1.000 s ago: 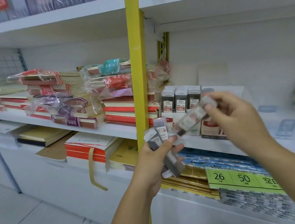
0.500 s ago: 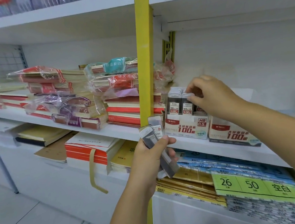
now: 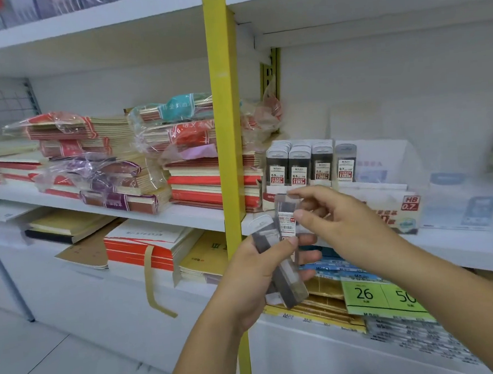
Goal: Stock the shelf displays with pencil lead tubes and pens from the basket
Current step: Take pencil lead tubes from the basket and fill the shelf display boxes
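My left hand (image 3: 257, 277) grips a small bunch of clear pencil lead tubes (image 3: 277, 261) with dark leads, held in front of the yellow shelf post. My right hand (image 3: 335, 224) pinches the top tube of that bunch (image 3: 286, 216) between thumb and forefinger. Behind the hands, on the middle shelf, a display box (image 3: 269, 198) holds three full rows of 0.5 lead tubes (image 3: 299, 165). Beside it a single 0.7 tube (image 3: 346, 161) stands in a second display box (image 3: 400, 210) marked HB 0.7. No basket or pens are in view.
A yellow upright post (image 3: 226, 129) divides the shelving. Stacks of wrapped notebooks (image 3: 96, 166) fill the shelf to the left. Paper pads and a green price label (image 3: 380, 297) lie on the lower shelf. The white shelf (image 3: 462, 246) runs on to the right.
My right hand set a tube into the 0.7 display box, then came back down to the bunch in my left hand and pinched another tube.
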{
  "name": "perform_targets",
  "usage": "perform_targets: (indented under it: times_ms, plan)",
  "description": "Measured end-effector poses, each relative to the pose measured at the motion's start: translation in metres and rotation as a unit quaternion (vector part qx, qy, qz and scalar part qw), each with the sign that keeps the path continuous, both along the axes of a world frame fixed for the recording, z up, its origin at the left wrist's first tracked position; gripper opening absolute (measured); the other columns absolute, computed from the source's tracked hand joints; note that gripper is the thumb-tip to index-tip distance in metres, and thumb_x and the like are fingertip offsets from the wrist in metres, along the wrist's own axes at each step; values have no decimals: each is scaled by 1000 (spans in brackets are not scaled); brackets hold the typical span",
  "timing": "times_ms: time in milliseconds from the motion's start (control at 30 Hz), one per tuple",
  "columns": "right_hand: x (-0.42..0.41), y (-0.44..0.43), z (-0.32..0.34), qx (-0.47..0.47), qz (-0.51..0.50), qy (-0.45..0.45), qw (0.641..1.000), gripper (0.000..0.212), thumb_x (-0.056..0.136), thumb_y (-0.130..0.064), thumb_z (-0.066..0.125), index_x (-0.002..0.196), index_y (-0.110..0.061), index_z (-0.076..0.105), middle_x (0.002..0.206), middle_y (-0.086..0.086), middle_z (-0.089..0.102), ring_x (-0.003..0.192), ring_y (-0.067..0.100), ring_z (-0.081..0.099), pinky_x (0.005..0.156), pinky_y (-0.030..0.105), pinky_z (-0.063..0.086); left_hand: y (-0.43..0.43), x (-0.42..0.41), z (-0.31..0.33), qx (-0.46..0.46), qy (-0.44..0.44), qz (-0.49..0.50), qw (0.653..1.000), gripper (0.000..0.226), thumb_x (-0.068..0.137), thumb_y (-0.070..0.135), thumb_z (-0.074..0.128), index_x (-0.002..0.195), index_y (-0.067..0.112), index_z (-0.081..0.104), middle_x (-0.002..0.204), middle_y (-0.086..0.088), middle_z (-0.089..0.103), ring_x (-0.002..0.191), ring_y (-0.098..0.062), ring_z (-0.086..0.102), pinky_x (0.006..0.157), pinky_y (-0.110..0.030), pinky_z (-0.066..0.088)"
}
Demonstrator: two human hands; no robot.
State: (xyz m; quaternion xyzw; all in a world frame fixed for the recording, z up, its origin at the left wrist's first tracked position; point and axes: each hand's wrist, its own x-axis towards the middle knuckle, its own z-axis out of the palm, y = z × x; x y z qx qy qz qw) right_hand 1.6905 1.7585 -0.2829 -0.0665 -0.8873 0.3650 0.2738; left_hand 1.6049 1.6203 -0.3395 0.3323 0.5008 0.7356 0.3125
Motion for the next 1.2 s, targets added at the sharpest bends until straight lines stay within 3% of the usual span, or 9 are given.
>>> perform_targets:
  times_ms: [133, 300, 467, 567, 700, 900, 1000, 1067, 1200]
  plan:
    - [5, 9, -7, -166, -3, 70, 984, 21, 94, -13, 60, 105, -30, 64, 88, -11, 72, 77, -3, 64, 66, 14, 46, 4, 1, -5, 5, -40, -20, 999, 29, 99, 17, 60, 128, 18, 64, 118, -12, 74, 111, -26, 71, 83, -39, 61]
    - [19, 20, -18, -189, 8, 125, 974, 28, 93, -7, 59, 105, -33, 56, 92, -9, 75, 76, 5, 68, 64, 22, 54, 1, -6, -12, -62, -33, -6, 998, 27, 99, 21, 59, 125, 18, 64, 114, -8, 76, 105, -25, 74, 75, -36, 62]
    - [32, 29, -29, -146, 67, 13, 987, 55, 84, -2, 65, 101, -54, 62, 107, -15, 71, 92, 5, 69, 68, 23, 58, -4, -9, -9, -74, 5, 91, 993, 39, 81, 44, 69, 114, 22, 70, 96, -3, 79, 70, -8, 69, 54, -22, 51]
    - [31, 26, -34, -108, 62, -77, 989, 40, 82, -10, 70, 100, -45, 67, 106, -18, 70, 98, 3, 67, 78, 30, 59, -4, -11, -11, -71, 0, 145, 987, 28, 87, 42, 70, 105, 21, 72, 74, -2, 71, 58, -8, 56, 51, -21, 47]
    - [31, 17, -33, -77, 43, -78, 993, 19, 82, -24, 74, 95, -36, 67, 90, -20, 70, 83, 3, 67, 78, 31, 58, -3, -9, -12, -87, 42, 161, 982, 20, 91, 45, 67, 91, 27, 74, 59, 3, 56, 56, -11, 49, 53, -24, 45]
    - [30, 3, -29, -80, 90, -80, 990, 68, 88, -6, 68, 128, -55, 43, 96, -18, 64, 82, 12, 68, 69, 33, 61, -2, -8, -7, -82, 47, 131, 987, 34, 90, 54, 63, 101, 21, 66, 62, 4, 53, 57, -10, 48, 61, -31, 43]
    - [27, 8, -4, -72, 54, -4, 996, 76, 86, -3, 68, 127, -61, 40, 100, -10, 63, 83, 10, 70, 70, 34, 61, -5, -13, -5, -67, 31, 93, 993, 20, 91, 44, 68, 97, 26, 63, 64, 5, 51, 59, -11, 49, 68, -35, 42]
    - [21, 16, 22, -59, 20, 94, 994, 69, 85, -5, 70, 121, -56, 42, 100, -5, 65, 82, 9, 71, 70, 32, 61, -6, -17, -4, -42, -4, 70, 997, 27, 82, 29, 65, 109, 26, 63, 66, 3, 52, 60, -11, 50, 70, -35, 42]
    - [1, 28, 68, 90, -43, 210, 973, 47, 86, -13, 69, 107, -42, 39, 83, -6, 69, 76, 0, 65, 67, 11, 51, -8, -25, -4, -13, -13, 56, 998, 36, 86, 16, 58, 119, 28, 63, 73, 2, 59, 65, -10, 59, 73, -35, 47]
